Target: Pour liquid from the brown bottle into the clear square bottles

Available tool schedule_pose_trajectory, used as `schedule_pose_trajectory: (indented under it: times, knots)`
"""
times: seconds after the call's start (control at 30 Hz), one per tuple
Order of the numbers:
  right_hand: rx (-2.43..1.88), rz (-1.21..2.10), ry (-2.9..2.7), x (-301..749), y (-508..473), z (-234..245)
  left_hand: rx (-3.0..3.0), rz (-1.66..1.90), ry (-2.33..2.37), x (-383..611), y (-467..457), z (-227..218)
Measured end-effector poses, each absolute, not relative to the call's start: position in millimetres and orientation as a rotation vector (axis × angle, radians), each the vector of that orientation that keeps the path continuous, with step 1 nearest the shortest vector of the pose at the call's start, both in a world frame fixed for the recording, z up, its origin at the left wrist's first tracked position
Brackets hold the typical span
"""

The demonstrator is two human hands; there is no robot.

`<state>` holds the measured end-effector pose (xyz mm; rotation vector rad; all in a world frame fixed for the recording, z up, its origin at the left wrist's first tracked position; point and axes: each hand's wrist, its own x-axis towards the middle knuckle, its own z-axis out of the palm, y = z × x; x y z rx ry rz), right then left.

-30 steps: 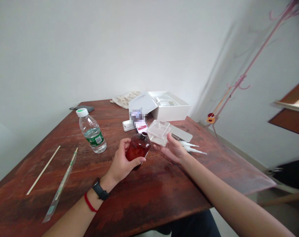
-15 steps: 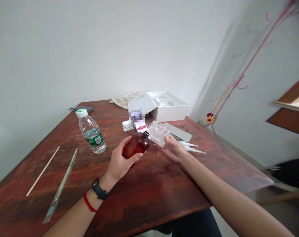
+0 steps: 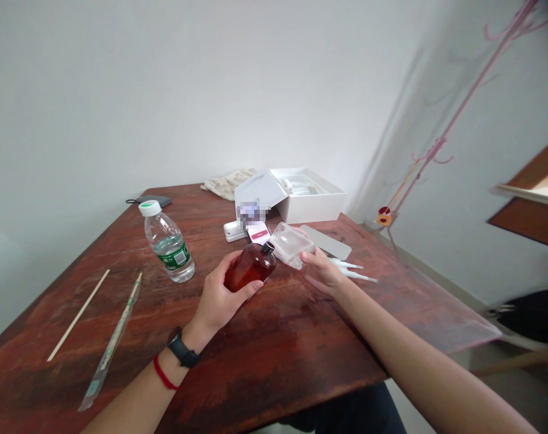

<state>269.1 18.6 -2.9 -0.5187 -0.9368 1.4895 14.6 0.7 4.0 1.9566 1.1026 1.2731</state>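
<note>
My left hand [image 3: 218, 295] grips an amber glass bottle [image 3: 250, 268] with a black cap, tilted so the cap points up and to the right. My right hand [image 3: 321, 271] holds a clear plastic box [image 3: 290, 244] at its lower corner, close to the bottle's cap. The two objects nearly touch above the table. A black watch and a red cord circle my left wrist.
A dark wooden table [image 3: 264, 343] carries a water bottle [image 3: 166, 241], a thin wooden stick [image 3: 78, 314], a wrapped stick [image 3: 111, 343], an open white box [image 3: 301, 196], a grey card [image 3: 325, 243], and white droppers [image 3: 352, 270]. Walls stand behind.
The amber bottle has tipped from nearly upright to leaning right, and the clear box has tilted with it. Both hands have shifted slightly; the table objects stay put.
</note>
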Motion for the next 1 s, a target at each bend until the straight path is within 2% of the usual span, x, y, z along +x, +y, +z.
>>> schedule_pose_trajectory:
  times: [0.5, 1.0]
  knots:
    - [-0.592, 1.400, -1.026, 271.6, 22.4, -1.2, 2.064, 1.260, 1.290, 9.1, 1.1, 10.2]
    - [-0.631, 1.340, -1.077, 274.7, 22.5, -0.7, 2.187, 1.263, 1.288, 6.4, 1.5, 15.3]
